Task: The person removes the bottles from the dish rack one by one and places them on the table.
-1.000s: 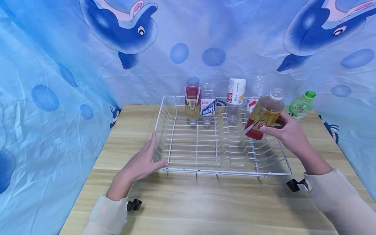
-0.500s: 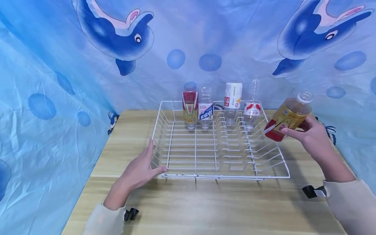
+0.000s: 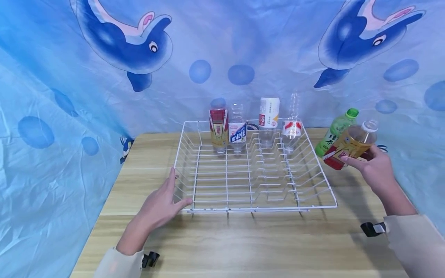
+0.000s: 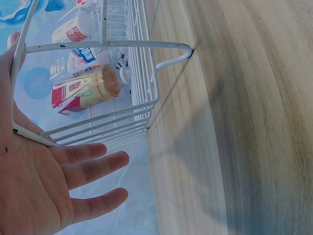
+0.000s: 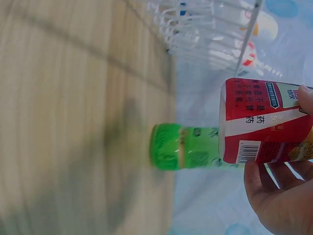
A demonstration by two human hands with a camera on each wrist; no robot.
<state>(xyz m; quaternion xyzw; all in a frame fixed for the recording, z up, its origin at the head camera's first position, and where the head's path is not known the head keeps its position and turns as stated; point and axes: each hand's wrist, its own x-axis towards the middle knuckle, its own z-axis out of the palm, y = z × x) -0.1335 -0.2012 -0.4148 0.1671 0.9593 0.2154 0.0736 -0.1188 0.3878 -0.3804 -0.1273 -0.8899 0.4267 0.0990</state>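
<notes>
My right hand (image 3: pixel 379 172) grips a red-and-gold labelled plastic bottle (image 3: pixel 349 144), capless and tilted with its mouth up and to the right. It is off to the right of the white wire dish rack (image 3: pixel 264 209). Behind it stands a green bottle with a green cap (image 3: pixel 342 125), partly covered by the held one; the right wrist view shows the green bottle's base (image 5: pixel 166 147) on the table. My left hand (image 3: pixel 156 206) rests against the rack's front left corner, thumb over the rim and fingers extended along the outside (image 4: pixel 44 181).
Along the rack's back stand several upturned bottles: a red-and-gold one (image 3: pixel 218 129), one with a blue-and-white label (image 3: pixel 237 133), one with a white label (image 3: pixel 269 112) and one with a red-and-white label (image 3: pixel 292 128). A blue dolphin-print curtain (image 3: pixel 215 46) hangs behind the wooden table (image 3: pixel 215 247).
My right hand has carried the red-and-gold bottle from over the rack's right side out to the right, in front of the green bottle. My left hand stays at the rack corner.
</notes>
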